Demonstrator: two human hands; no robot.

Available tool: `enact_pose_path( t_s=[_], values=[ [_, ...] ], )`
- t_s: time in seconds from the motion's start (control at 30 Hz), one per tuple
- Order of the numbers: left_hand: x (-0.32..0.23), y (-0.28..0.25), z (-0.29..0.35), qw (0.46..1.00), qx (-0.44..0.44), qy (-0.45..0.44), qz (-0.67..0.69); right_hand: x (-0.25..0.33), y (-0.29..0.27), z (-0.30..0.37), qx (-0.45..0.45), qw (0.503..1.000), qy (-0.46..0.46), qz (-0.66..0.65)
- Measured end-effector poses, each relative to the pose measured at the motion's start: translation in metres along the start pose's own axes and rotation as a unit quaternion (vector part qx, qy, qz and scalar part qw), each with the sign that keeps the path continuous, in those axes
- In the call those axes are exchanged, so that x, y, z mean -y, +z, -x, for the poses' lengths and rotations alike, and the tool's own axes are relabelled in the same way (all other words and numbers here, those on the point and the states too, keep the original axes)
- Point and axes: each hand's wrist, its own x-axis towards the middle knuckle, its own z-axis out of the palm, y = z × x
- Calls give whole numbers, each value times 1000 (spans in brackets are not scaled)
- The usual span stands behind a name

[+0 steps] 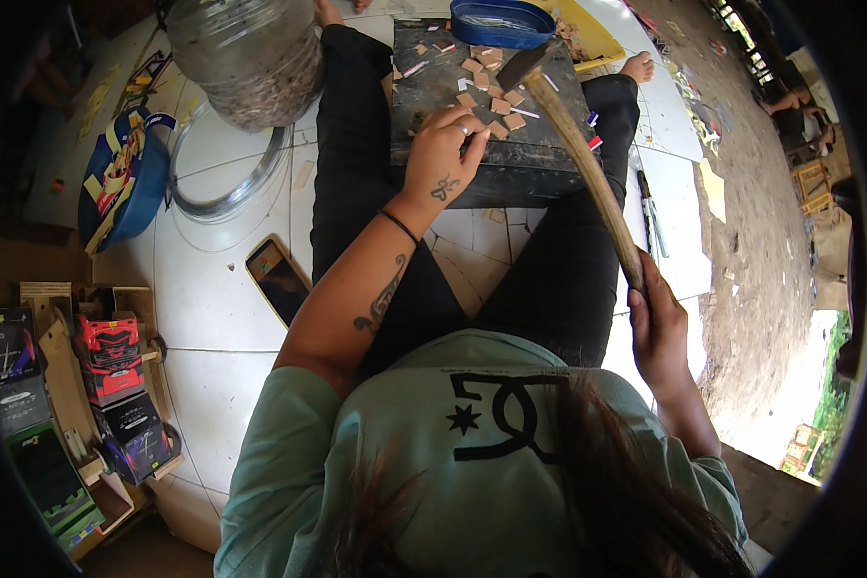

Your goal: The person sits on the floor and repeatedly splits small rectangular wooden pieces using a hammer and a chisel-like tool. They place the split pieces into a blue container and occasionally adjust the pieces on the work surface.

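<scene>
Plainly, a hammer (582, 151) is held by the right hand (661, 332), whose fingers are wrapped around the lower end of its wooden handle. Its head is seen against the far right part of a dark block (416, 96) set between the legs; whether the surface is touched cannot be told. The left hand (440, 159) (a ring is worn on one finger) is placed at the block's near edge, its fingers bent and drawn close together; whether anything is pinched there cannot be made out. Small brown squares (500, 106) are scattered over the block just beyond those fingertips. At the far edge a blue oval container (504, 39) is seen, with a yellow tray (602, 43) beside it. To the left, a coil of wire (212, 208) and a phone (277, 279) are laid on the white tiled floor (202, 318).
</scene>
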Motion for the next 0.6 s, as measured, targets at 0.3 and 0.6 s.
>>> enact_pose_path(
  t_s=[0.3, 0.6],
  values=[
    [-1, -1, 1, 1000, 8, -5, -1, -8, 1, -3, 44, 997, 58, -12],
    [-4, -2, 1, 998, 26, -55, 33, -13, 10, -8, 48, 995, 78, -37]
  ],
)
